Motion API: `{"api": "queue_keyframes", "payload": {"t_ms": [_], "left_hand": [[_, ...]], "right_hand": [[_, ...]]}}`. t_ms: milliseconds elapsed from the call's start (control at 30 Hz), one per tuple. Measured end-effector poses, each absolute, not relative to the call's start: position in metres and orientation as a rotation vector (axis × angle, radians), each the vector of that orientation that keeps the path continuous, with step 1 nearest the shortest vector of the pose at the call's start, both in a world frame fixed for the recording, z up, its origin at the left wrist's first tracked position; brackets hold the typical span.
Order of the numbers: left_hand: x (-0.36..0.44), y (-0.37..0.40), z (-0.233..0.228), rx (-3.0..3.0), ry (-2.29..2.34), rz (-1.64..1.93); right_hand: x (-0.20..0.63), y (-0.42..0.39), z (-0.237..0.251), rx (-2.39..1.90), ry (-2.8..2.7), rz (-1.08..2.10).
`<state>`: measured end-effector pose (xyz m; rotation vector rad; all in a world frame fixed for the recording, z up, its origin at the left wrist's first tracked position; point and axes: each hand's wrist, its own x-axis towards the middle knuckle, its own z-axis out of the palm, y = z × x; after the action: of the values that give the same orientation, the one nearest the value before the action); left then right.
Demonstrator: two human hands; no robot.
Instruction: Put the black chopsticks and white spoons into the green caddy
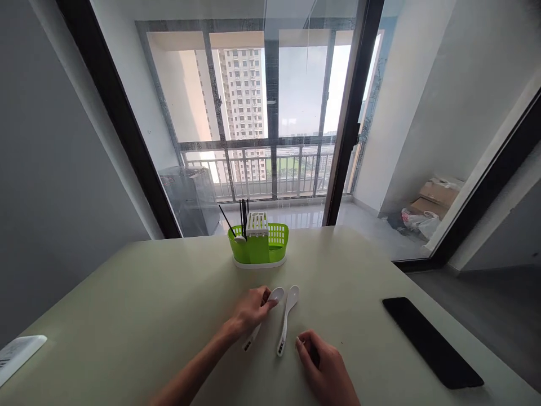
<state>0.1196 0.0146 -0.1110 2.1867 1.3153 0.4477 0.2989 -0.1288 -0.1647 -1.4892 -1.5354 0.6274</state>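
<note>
Left hand pinches one white spoon at its bowl, right hand (loosely curled) near a second spoon.

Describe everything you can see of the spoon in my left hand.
The spoon is white and glossy, perhaps ceramic or plastic, with dark marks near the handle's end. Your left hand pinches it near the bowl, hiding mid-handle. Bowl pointing away from you, it's left of a second spoon; whether it touches the table is unclear.

Left hand pinches, reaching forward; right hand seems loosely curled.
</note>
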Motion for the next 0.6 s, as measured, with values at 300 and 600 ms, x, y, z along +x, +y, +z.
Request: {"api": "queue_keyframes", "payload": {"t_ms": [300, 600], "left_hand": [[0.053, 0.008, -0.007, 1.884, 1.345, 0.863], [0.033, 0.050, 0.069, 2.037, 1.484, 1.647]], "right_hand": [[0.299, -0.129, -0.166, -1.507, -1.561, 0.606], [0.299, -0.130, -0.166, -1.477, -1.550, 0.594]]}}
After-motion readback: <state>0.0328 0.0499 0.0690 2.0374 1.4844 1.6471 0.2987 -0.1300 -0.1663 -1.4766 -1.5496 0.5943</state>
